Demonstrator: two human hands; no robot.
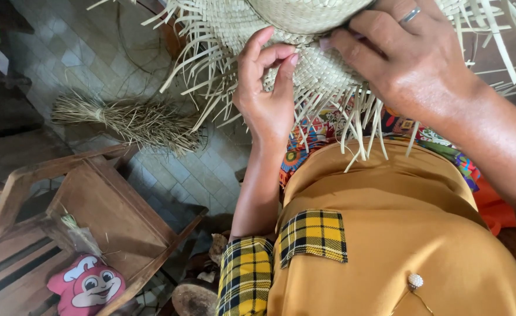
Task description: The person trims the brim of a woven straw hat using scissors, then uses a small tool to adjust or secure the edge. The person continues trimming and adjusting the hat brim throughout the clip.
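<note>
Below the mustard top (386, 234), two hands worked a straw hat (310, 64).
The left hand (263, 99) pinched its frayed edge and the right hand (413, 64) clamped the weave shut; taut, flat strips seemed advisable.

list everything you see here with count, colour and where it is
half-woven straw hat with loose strips: 1, pale cream, top centre, held over the lap
bundle of dried straw fibres: 1, tan, on the tiled floor at left
wooden chair: 1, brown, lower left
red plush toy with a cartoon face: 1, red and white, on the chair's lower edge
patterned cloth: 1, multicoloured, on the lap under the hat
mustard top with yellow plaid pocket flap and cuff: 1, lower right
silver ring: 1, on a right-hand finger
left hand: 1, fingers pinching strips at the hat's edge
right hand: 1, pressing on the hat's weave
</note>
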